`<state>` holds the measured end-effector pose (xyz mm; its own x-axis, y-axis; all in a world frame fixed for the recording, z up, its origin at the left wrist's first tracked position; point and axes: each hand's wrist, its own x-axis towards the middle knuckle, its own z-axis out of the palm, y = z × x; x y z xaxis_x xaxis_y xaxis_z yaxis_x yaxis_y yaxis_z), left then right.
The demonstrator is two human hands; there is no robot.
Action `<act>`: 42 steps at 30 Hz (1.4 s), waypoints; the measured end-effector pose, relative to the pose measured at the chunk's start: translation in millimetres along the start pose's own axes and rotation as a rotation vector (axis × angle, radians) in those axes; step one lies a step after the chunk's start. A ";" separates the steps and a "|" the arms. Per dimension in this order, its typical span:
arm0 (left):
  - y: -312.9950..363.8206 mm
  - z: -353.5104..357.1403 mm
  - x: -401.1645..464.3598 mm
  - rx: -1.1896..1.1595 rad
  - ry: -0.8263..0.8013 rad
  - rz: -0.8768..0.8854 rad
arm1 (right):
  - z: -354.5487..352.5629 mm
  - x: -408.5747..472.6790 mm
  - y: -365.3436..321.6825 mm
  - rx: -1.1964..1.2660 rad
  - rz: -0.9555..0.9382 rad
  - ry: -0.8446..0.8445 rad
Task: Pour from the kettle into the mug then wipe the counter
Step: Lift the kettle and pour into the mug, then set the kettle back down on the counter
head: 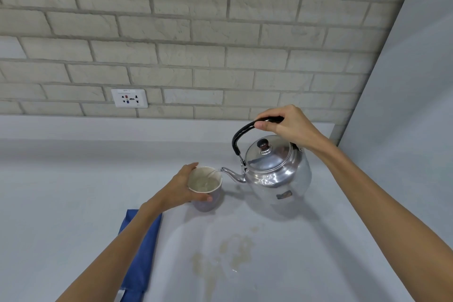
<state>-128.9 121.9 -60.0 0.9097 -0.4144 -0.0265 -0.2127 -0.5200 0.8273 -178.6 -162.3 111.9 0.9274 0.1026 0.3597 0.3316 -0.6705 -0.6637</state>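
- Two hands work at the centre of the frame, over a pale grey worktop [73, 179].
- The right hand [286, 125] is clenched around the black handle of a shiny metal kettle [277, 171], which is tilted with its spout toward the left.
- A thin stream of water runs from the spout into a mug [207, 190] just beside it.
- The left hand [181, 187] grasps the mug from its left side, thumb across the front; the mug stands on the worktop.
- A blue cloth [137, 252] lies at lower left, partly under the left forearm.
- Brownish stains [225, 252] mark the worktop at lower centre.
- A wall socket [129, 98] sits in the brick wall at mid left.
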 end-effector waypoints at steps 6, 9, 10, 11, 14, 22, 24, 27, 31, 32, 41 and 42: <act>8.6 -3.5 -1.9 -0.108 -0.058 0.043 | -5.1 -3.2 10.6 0.157 -0.002 0.045; 20.3 -5.3 -1.4 -0.158 0.051 0.096 | -10.7 -1.1 17.2 0.214 -0.018 0.065; 28.0 -5.9 -1.3 -0.157 0.115 0.139 | -11.6 -0.7 18.6 0.238 -0.014 0.074; 36.8 -6.4 -2.1 -0.160 0.175 0.186 | -11.9 -0.9 19.4 0.259 -0.013 0.081; 72.4 -7.7 0.3 -0.183 0.271 0.311 | -11.3 -1.2 23.2 0.317 -0.005 0.106; 132.6 21.5 36.8 -0.131 0.159 0.380 | 7.7 3.5 58.7 0.380 0.109 0.118; 131.8 34.1 47.2 -0.170 0.139 0.331 | 14.6 5.4 70.7 0.409 0.141 0.113; 123.8 49.2 62.9 -0.209 0.133 0.270 | 26.8 8.7 85.8 0.446 0.184 0.117; 113.0 61.9 85.8 -0.259 0.143 0.207 | 41.0 15.4 106.6 0.448 0.211 0.115; 111.1 64.0 91.5 -0.267 0.161 0.192 | 43.9 17.5 111.6 0.445 0.220 0.110; 95.4 72.7 136.2 -0.317 0.263 0.029 | 64.6 45.0 137.5 0.465 0.282 0.143; 95.8 71.9 140.7 -0.335 0.275 0.012 | 65.6 48.6 138.8 0.470 0.286 0.153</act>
<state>-46.8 -39.9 -24.8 0.9787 -0.1810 0.0973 -0.1377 -0.2264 0.9642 -76.2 -202.2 -5.8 0.9675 -0.1664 0.1903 0.1446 -0.2531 -0.9566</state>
